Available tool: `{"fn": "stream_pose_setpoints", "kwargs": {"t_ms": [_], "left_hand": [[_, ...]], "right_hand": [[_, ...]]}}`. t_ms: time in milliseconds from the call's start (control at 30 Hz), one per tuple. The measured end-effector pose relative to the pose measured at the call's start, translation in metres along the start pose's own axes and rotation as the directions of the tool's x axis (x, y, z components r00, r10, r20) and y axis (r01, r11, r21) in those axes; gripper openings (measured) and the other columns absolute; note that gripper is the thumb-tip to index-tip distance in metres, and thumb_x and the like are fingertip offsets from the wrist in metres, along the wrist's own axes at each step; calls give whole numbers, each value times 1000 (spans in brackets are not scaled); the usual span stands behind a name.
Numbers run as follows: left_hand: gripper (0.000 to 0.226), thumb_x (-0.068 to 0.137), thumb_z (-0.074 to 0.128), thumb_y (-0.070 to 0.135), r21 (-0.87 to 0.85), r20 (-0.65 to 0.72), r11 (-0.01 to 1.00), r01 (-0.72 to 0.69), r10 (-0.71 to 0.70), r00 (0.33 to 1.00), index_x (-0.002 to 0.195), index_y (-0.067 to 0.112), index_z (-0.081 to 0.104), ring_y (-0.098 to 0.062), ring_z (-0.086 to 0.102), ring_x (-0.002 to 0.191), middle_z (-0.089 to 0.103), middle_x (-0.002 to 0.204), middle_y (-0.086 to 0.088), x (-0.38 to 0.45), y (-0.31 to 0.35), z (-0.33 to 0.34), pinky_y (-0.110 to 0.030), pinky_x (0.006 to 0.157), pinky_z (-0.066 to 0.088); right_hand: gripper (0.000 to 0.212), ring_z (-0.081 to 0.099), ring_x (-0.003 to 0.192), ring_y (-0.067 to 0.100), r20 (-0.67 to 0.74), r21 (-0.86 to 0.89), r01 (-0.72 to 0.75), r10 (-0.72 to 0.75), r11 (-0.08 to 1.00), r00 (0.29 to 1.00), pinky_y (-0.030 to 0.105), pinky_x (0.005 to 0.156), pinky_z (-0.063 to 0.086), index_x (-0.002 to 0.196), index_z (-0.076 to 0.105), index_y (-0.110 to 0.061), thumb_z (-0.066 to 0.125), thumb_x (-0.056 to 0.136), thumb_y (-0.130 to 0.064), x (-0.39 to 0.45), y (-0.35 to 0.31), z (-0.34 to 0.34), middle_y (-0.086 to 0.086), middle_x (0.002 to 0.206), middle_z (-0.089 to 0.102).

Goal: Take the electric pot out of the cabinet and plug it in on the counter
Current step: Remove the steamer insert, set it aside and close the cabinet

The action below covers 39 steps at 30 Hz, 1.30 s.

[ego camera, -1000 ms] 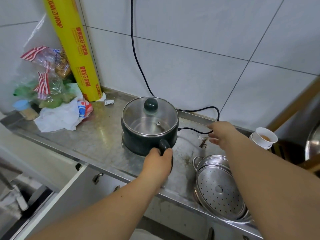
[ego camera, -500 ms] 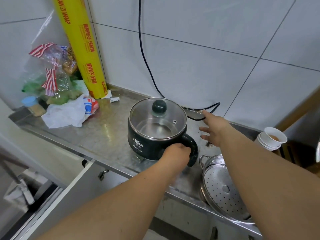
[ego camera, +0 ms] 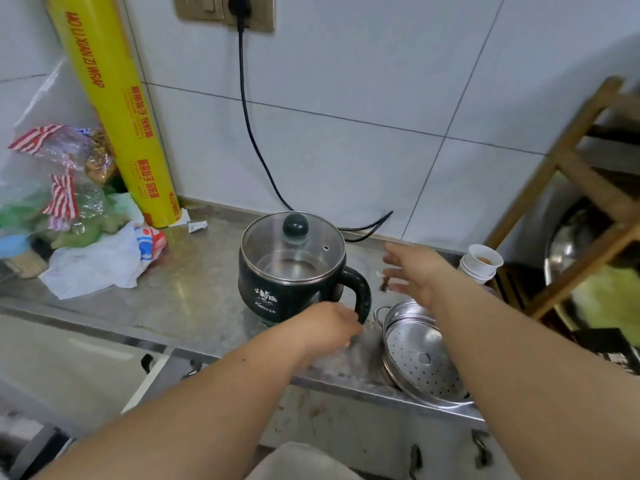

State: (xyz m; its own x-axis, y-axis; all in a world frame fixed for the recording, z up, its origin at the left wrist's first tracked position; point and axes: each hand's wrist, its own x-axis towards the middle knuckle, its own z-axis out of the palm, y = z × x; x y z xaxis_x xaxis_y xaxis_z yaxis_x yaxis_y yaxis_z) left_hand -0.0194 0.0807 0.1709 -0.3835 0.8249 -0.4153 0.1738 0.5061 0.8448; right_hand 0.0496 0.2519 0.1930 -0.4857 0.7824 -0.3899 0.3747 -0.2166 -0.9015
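The dark green electric pot [ego camera: 277, 292] stands on the steel counter [ego camera: 194, 299], its handle [ego camera: 362, 289] pointing right. A glass lid with a dark knob [ego camera: 295, 226] covers it. Its black cord [ego camera: 247, 126] loops behind the pot and climbs the tiled wall to a plug in the wall socket [ego camera: 242, 10]. My left hand [ego camera: 329, 327] is blurred and loosely curled just below the handle's lower end, and I cannot tell whether the fingertips touch it. To the right of the pot, my right hand [ego camera: 415, 271] hovers over the counter, fingers spread and holding nothing.
A yellow cling-wrap roll [ego camera: 117, 109] leans in the left corner beside plastic bags [ego camera: 69, 209]. A steel steamer pot [ego camera: 422, 358] sits at the counter's front right, stacked paper cups [ego camera: 483, 263] behind it. A wooden rack [ego camera: 571, 161] stands at right. A cabinet door [ego camera: 149, 372] hangs open below.
The pot was turned so its handle points right. My left hand slid down off the handle. My right hand let go of the cord and opened. The view tilted up, showing the socket.
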Motion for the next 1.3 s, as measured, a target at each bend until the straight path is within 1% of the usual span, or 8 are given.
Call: {"fn": "stream_pose_setpoints", "kwargs": {"t_ms": [200, 400, 600, 733, 900, 967, 1067, 1300], "left_hand": [[18, 85, 52, 15, -118, -12, 991, -67, 66, 998, 71, 17, 64, -17, 59, 63, 64, 78, -8, -50, -33, -47, -27, 61, 52], [19, 88, 50, 13, -121, -73, 988, -93, 84, 994, 77, 21, 62, -15, 60, 63, 68, 84, -4, -93, -76, -93, -22, 55, 49], [15, 87, 50, 11, -116, -69, 992, -46, 39, 997, 84, 18, 63, -20, 61, 75, 69, 94, -9, -120, -103, -110, -33, 72, 51], [14, 86, 51, 12, -102, -126, 995, -16, 3, 992, 82, 16, 64, -21, 58, 76, 66, 91, -10, -120, -121, -117, -31, 69, 48], [25, 85, 49, 17, 98, -283, 989, 111, -79, 956, 102, 11, 66, -25, 59, 77, 66, 99, -17, -120, -164, -136, -31, 68, 46], [31, 85, 50, 16, 228, -338, 951, 209, -124, 933, 113, 6, 59, -28, 58, 85, 62, 115, -21, -124, -185, -145, -31, 73, 45], [56, 87, 50, 20, 369, -333, 839, 400, -283, 900, 138, 2, 33, -35, 46, 121, 44, 140, -20, -131, -222, -153, -33, 98, 40], [52, 88, 47, 18, 431, -242, 739, 518, -458, 855, 133, -7, 37, -33, 50, 119, 48, 135, -22, -141, -263, -114, -29, 94, 43]], "right_hand": [[21, 54, 69, 16, -236, -4, -1, 0, 1000, 972, 31, 69, 43, 73, 55, -8, 45, 91, -6, -71, 5, 13, 7, 79, 59], [22, 47, 55, 18, -298, 68, -90, 106, 994, 949, 27, 53, 35, 67, 54, -11, 44, 85, -3, -133, 41, 63, 8, 65, 54], [13, 58, 59, 19, -241, 42, -69, 77, 997, 967, 25, 53, 44, 75, 63, -10, 52, 81, -7, -172, 65, 96, 7, 66, 62], [17, 52, 57, 23, -223, -12, -80, 75, 997, 972, 28, 56, 45, 65, 56, -10, 56, 81, -4, -184, 75, 100, 11, 62, 57], [15, 57, 58, 19, -196, -45, -104, 93, 994, 976, 27, 57, 52, 77, 57, -17, 55, 84, -4, -187, 96, 105, 8, 64, 57], [20, 58, 69, 21, -169, -112, -111, 92, 987, 981, 29, 60, 51, 87, 58, -20, 52, 83, -1, -185, 105, 115, 9, 78, 62], [19, 59, 70, 19, -102, -103, -146, 135, 984, 986, 30, 62, 49, 96, 58, -20, 50, 87, -6, -185, 121, 134, 5, 85, 63], [19, 58, 69, 16, -46, -155, -229, 225, 961, 973, 30, 67, 48, 103, 59, -16, 51, 88, -8, -199, 153, 141, 0, 80, 62]]}}
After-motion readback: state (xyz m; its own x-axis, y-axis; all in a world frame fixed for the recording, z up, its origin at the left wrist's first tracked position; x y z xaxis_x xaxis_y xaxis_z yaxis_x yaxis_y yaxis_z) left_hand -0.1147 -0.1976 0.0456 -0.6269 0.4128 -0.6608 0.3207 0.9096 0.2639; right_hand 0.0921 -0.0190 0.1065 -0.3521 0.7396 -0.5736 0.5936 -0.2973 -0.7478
